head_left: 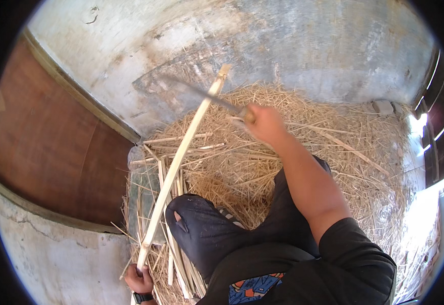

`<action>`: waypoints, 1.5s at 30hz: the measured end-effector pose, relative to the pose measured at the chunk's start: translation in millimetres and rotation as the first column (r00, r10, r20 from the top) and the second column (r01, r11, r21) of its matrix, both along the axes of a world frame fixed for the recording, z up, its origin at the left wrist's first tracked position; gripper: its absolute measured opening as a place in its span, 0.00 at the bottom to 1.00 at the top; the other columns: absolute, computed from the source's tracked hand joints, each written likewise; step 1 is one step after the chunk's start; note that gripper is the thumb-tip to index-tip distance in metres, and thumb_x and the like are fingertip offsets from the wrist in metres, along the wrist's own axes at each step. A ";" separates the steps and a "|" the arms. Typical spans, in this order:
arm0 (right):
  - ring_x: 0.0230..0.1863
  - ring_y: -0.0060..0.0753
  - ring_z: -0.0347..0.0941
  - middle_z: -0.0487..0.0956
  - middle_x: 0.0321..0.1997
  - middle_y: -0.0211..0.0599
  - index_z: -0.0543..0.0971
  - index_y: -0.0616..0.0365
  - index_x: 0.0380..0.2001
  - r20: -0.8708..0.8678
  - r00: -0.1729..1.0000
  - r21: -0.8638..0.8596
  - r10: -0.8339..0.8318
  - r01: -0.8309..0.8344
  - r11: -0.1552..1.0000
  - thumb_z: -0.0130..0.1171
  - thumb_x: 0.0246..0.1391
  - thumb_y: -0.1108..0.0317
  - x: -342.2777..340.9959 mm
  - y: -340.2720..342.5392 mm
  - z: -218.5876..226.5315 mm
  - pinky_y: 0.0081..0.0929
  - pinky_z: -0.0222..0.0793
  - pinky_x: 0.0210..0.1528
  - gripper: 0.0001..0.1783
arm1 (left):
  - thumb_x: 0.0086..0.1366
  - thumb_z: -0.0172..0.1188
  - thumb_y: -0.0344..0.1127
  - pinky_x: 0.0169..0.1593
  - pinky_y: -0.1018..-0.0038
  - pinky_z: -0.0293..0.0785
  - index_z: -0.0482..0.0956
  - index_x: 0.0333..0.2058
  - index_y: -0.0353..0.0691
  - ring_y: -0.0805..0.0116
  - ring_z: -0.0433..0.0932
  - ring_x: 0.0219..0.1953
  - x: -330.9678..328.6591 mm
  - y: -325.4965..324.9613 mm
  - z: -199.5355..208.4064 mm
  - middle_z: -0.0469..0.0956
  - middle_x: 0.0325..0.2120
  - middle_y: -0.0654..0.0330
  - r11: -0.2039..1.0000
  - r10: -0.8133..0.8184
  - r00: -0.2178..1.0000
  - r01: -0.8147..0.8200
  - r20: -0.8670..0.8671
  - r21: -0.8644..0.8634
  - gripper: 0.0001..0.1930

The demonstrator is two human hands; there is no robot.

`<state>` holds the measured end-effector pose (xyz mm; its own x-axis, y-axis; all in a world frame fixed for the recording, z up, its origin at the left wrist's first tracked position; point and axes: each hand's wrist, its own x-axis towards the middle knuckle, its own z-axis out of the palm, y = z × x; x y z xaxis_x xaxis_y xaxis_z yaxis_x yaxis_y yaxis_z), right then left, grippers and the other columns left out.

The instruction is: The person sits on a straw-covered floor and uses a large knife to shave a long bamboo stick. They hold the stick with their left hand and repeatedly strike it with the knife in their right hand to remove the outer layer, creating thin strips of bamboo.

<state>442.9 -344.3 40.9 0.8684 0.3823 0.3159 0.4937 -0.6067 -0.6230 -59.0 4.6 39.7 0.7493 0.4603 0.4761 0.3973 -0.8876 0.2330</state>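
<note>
My left hand (138,279), at the lower left with a dark watch on its wrist, is closed around the near end of a long pale bamboo strip (173,170). The strip slants up and away past my left knee, its far end near the wall. In my right hand (266,123) is the wooden handle of a long-bladed knife (204,93). Its blade, smeared by motion, points left and crosses the strip close to the far end. Whether the blade touches the strip I cannot tell.
Beside my left leg lies a bundle of split bamboo strips (182,264). Thin shavings (242,188) cover the floor around my bent knees, with a longer strip (351,151) on them at right. A stained wall (303,46) stands ahead, a brown door panel (59,137) at left.
</note>
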 end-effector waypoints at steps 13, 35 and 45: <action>0.34 0.46 0.81 0.82 0.29 0.43 0.79 0.55 0.38 -0.163 0.973 0.020 -0.161 0.167 0.986 0.65 0.54 0.63 15.4 -10.1 -16.9 0.42 0.76 0.38 0.11 | 0.60 0.67 0.47 0.22 0.57 0.62 0.72 0.26 0.40 0.49 0.69 0.17 6.7 4.1 -12.1 0.68 0.14 0.55 0.993 0.032 0.997 -0.023 -0.069 0.119 0.18; 0.27 0.39 0.79 0.80 0.25 0.39 0.78 0.53 0.33 0.262 0.965 -0.049 -0.006 0.019 0.999 0.67 0.53 0.62 -0.5 3.1 -21.3 0.41 0.76 0.33 0.10 | 0.61 0.67 0.42 0.25 0.58 0.63 0.74 0.33 0.38 0.52 0.69 0.20 5.7 6.0 -12.7 0.67 0.18 0.56 0.962 0.085 0.996 -0.081 -0.001 0.260 0.14; 0.31 0.35 0.80 0.81 0.27 0.36 0.79 0.49 0.41 -0.038 0.958 -0.016 -0.284 0.284 0.959 0.66 0.54 0.64 11.8 -8.3 -13.2 0.36 0.77 0.35 0.11 | 0.60 0.68 0.42 0.23 0.59 0.62 0.75 0.33 0.37 0.53 0.68 0.18 -7.8 9.8 -8.8 0.67 0.16 0.55 0.970 0.029 1.000 -0.027 -0.003 0.243 0.15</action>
